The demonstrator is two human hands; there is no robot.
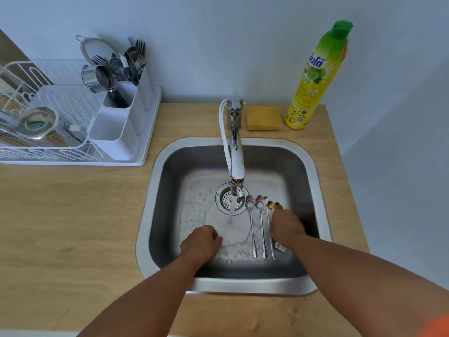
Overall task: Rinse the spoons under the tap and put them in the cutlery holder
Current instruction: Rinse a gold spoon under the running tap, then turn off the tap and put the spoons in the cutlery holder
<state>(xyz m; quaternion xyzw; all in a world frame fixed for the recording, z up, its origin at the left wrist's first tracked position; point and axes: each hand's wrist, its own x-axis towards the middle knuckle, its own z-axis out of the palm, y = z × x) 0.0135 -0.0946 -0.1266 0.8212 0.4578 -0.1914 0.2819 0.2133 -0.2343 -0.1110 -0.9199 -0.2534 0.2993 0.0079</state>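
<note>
Several long-handled spoons [260,227] lie side by side on the sink floor, right of the drain, with soap foam on their bowls. My right hand [286,226] rests over the rightmost, gold-coloured spoons [271,205]; whether its fingers grip one I cannot tell. My left hand [202,240] hovers inside the sink with fingers curled and nothing visible in it, just left of the water stream. The tap [236,166] is running, a thin stream falling by the drain. The white cutlery holder [121,117] stands in the dish rack at the left, its front compartment empty, its back compartments holding forks and spoons.
The steel sink [155,190] is set in a wooden counter. A white dish rack [48,132] holds a pot lid and a strainer. A yellow sponge [264,118] and a green-yellow dish soap bottle [315,79] stand behind the sink. Foamy water covers the sink floor.
</note>
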